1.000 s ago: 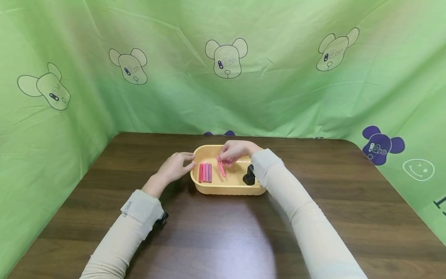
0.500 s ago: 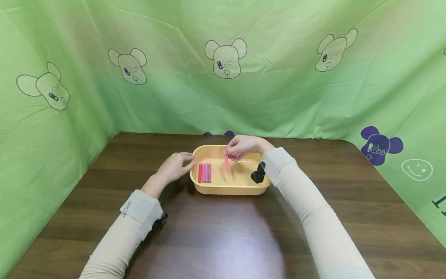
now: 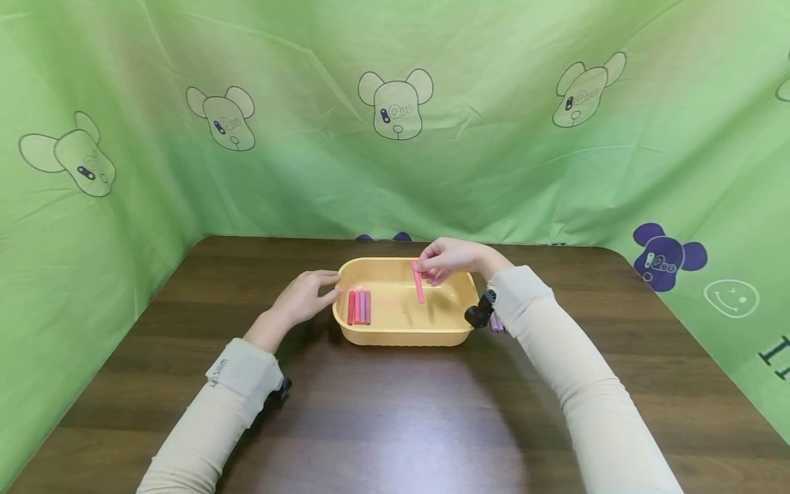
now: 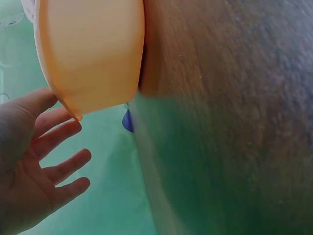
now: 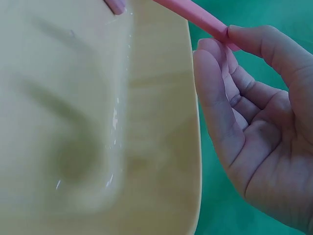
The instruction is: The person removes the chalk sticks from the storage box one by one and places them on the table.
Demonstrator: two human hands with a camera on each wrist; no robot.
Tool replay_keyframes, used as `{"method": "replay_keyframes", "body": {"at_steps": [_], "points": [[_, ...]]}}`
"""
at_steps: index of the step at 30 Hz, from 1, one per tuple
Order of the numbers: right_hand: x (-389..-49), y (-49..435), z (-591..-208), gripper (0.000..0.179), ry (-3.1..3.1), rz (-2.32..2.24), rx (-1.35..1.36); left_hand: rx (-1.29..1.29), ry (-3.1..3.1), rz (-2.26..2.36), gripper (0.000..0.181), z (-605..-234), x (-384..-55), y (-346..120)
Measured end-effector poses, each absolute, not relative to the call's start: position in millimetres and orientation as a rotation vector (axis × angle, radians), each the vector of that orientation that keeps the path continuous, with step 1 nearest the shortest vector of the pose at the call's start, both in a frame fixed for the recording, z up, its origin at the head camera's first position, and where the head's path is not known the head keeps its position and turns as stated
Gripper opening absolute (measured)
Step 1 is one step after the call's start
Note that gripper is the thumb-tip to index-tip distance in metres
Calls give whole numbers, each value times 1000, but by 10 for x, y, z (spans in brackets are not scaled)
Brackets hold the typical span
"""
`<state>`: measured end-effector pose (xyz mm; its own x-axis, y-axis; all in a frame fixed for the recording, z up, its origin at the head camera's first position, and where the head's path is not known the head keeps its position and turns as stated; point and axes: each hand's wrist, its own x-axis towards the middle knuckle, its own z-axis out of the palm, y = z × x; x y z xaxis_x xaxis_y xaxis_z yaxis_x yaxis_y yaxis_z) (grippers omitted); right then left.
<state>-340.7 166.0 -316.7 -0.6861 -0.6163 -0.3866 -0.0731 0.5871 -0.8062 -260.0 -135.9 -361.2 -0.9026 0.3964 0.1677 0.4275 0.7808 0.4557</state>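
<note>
My right hand (image 3: 453,257) pinches one end of a slim pink stick (image 3: 418,283) between thumb and fingers. The stick hangs slanting down over the right half of a yellow oval basin (image 3: 407,337). Inside the basin's left end, several red, pink and purple sticks (image 3: 359,307) lie side by side in a row. My left hand (image 3: 304,296) is at the basin's left end, its thumb and fingertips against the rim. In the left wrist view, the fingers of the left hand (image 4: 36,156) are spread and mostly straight, some of them clear of the basin.
Purple sticks (image 3: 497,322) lie on the brown wooden table (image 3: 382,412) just right of the basin, partly hidden by the right wrist's black camera (image 3: 480,312). A green printed cloth (image 3: 296,178) hangs behind and along both sides of the table.
My right hand has lifted the pink stick and carried it rightward over the basin, away from the row. The left hand stays at the rim. Purple sticks right of the basin have come into view.
</note>
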Motion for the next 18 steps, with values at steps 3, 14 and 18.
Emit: {"method": "replay_keyframes", "body": {"at_steps": [3, 14, 18], "points": [[-3384, 1734, -3156, 14, 2148, -1076, -540, -683, -2897, -761, 42, -3607, -2590, -1366], [-3307, 1970, -3167, 15, 2142, -1136, -536, -679, -2892, -763, 43, -3618, -2574, -1377], [-3266, 2064, -3170, 14, 2150, -1158, -515, -676, -2891, -769, 43, -3620, -2570, -1374]]}}
